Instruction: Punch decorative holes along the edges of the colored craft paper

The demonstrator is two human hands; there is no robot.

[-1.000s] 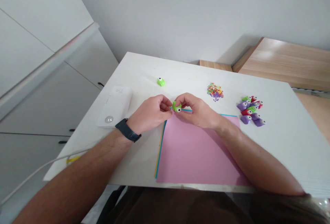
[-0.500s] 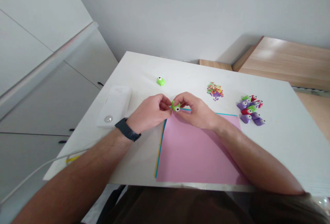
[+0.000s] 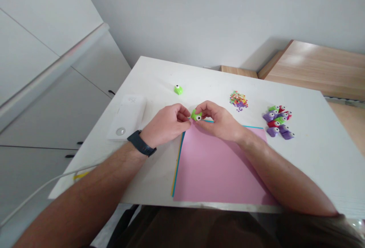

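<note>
My right hand (image 3: 219, 121) is closed on a small green craft punch (image 3: 195, 115) whose white button bears a dark star. The punch sits at the top left corner of a pink sheet of paper (image 3: 216, 172). Thumb and fingers of my left hand (image 3: 168, 122) are pinched together at that same corner, on the pink paper; their tips partly hide its edge. Blue and yellow sheets (image 3: 177, 172) peek out under the pink one. Another green craft punch (image 3: 178, 89) stands farther back on the table.
A heap of tiny coloured paper cut-outs (image 3: 238, 100) lies behind my right hand. Several purple, red and green punches (image 3: 278, 121) are grouped at the right. On the left are a white box-like device (image 3: 128, 116) and a white cable (image 3: 51, 181). White cabinets (image 3: 42, 103) flank the table (image 3: 319, 156).
The green punch in my right hand has shifted slightly up and to the right, a little away from my left fingertips. My left hand stays nearly in place.
</note>
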